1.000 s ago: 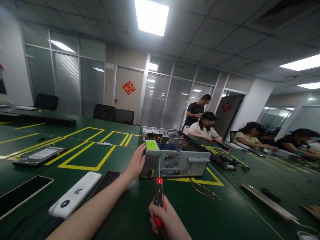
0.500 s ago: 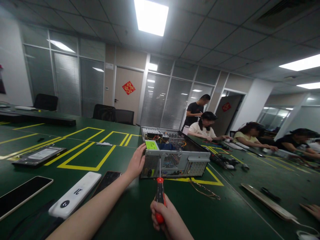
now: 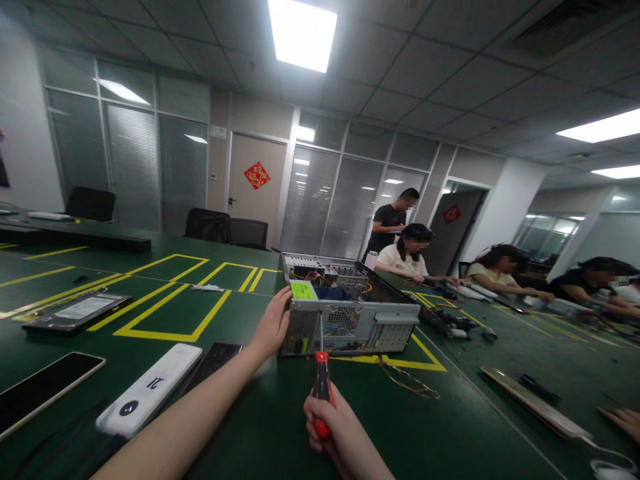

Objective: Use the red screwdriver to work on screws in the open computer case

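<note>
The right hand (image 3: 331, 417) is clasping its fingers around the red and black screwdriver (image 3: 323, 381), and the handle has just been shifting slightly to the right while the shaft is reaching to the back of the computer case (image 3: 370, 315); this is suggesting work continuing at that spot, though I cannot tell whether the tip is sitting in a screw. The left hand (image 3: 273, 325) is lying against the case's near left corner, unmoved; its thumb is not showing, so I cannot tell whether it is gripping. The case is resting on the green table (image 3: 450, 423), its top uncovered, and is holding a power supply (image 3: 306, 320) with a bright green label (image 3: 302, 289), some coloured wires (image 3: 369, 288) and a dark blue part (image 3: 336, 293). Left of the case, a hard drive (image 3: 80, 311), a white device (image 3: 150, 390) and a dark phone (image 3: 214, 368) are lying; right of it, black cables (image 3: 453, 325) are spreading near seated people (image 3: 395, 260)
</note>
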`<state>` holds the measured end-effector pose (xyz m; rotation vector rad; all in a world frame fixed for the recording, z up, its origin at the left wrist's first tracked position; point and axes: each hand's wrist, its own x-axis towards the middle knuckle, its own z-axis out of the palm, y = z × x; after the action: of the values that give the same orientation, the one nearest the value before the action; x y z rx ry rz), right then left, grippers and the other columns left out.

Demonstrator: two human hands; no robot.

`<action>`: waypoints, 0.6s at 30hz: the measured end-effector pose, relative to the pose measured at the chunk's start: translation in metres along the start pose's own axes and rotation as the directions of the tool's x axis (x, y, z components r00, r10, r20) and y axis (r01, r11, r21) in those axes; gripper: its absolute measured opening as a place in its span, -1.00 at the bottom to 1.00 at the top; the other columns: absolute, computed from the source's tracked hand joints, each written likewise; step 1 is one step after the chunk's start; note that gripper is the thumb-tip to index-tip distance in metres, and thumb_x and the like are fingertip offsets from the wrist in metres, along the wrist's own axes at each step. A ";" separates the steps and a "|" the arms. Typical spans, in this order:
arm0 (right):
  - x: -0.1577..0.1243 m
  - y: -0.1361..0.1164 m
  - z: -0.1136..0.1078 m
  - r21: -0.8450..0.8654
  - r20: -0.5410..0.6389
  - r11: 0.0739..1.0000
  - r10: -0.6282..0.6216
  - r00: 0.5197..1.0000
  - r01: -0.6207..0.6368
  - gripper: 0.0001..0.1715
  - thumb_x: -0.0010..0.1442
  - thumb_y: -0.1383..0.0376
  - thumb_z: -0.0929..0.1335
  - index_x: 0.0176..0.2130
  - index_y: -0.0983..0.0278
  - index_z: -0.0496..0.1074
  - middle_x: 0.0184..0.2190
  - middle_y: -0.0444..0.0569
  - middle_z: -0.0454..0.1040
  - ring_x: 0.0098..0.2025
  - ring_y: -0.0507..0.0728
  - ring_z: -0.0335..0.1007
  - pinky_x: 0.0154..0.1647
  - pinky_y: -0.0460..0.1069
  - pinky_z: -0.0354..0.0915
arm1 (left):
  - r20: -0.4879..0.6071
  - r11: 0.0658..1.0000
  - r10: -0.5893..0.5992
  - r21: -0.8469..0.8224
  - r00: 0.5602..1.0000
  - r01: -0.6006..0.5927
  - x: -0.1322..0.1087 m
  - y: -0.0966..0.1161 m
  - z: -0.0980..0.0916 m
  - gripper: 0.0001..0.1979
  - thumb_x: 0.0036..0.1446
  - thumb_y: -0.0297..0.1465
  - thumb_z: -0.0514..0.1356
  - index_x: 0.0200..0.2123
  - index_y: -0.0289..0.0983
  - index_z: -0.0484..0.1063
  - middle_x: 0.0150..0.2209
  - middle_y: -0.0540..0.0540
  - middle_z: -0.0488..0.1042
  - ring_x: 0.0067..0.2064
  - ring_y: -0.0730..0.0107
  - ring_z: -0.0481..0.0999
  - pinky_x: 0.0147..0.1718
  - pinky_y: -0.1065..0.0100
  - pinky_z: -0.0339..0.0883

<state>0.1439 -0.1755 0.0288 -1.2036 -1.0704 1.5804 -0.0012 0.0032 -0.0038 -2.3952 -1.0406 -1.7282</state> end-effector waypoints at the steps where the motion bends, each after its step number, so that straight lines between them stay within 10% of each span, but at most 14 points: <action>1: 0.000 0.000 0.000 0.009 0.002 1.000 -0.004 1.000 0.004 -0.73 -0.01 0.22 0.33 -0.33 0.26 0.15 -0.56 -0.25 0.22 -0.59 -0.08 0.08 -0.57 -0.11 0.00 | 0.000 1.000 0.001 -0.001 1.000 -0.001 0.000 0.000 0.000 -0.57 0.26 -0.40 -0.14 0.19 -0.24 0.01 0.22 -0.20 0.08 0.26 0.28 0.07 0.21 0.08 0.01; 18: -0.001 0.000 -0.005 0.229 0.002 0.973 -0.025 1.000 0.024 -0.54 -0.02 -0.01 0.37 -0.35 0.21 0.11 -0.60 -0.29 0.23 -0.68 -0.13 -0.05 -0.69 -0.17 -0.23 | -0.010 1.000 0.013 0.001 1.000 -0.013 0.001 0.001 0.000 -0.58 0.26 -0.40 -0.14 0.18 -0.25 0.03 0.22 -0.20 0.09 0.26 0.28 0.07 0.21 0.09 0.01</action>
<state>0.1488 -0.1760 0.0288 -1.0279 -0.8742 1.6387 -0.0009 0.0030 -0.0031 -2.3846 -1.0219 -1.7339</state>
